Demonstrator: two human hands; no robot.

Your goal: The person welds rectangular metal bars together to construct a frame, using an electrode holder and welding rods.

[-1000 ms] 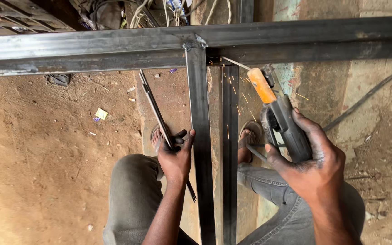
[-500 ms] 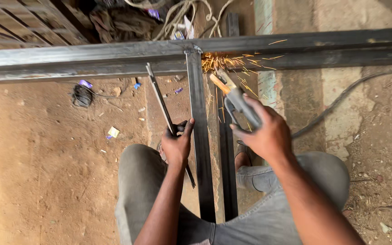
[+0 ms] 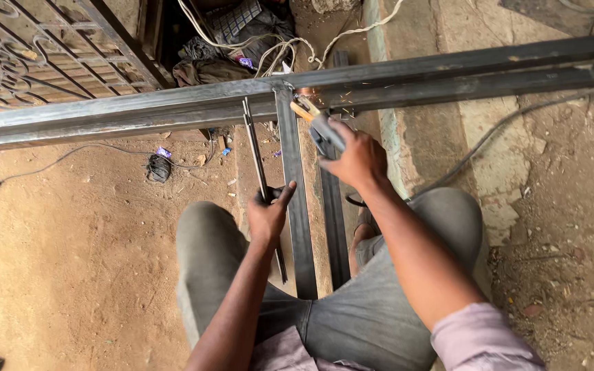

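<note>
My right hand grips a welding electrode holder with an orange tip, its point at the joint where an upright steel tube meets a long horizontal steel beam; small sparks show there. My left hand is closed around a thin dark metal rod that leans against the beam, just left of the upright tube. A second steel bar runs beside the tube on the right. My knees in grey trousers sit on either side of the tubes.
A black cable coil lies on the dirt floor at left. An ornate metal gate lies at top left, with cloth and white cords behind the beam. A grey cable crosses the concrete at right.
The view has pulled back and the frame sits lower in view. My right hand has brought the electrode holder up to the tube-beam joint, and sparks appeared. My left hand kept hold of the rod.
</note>
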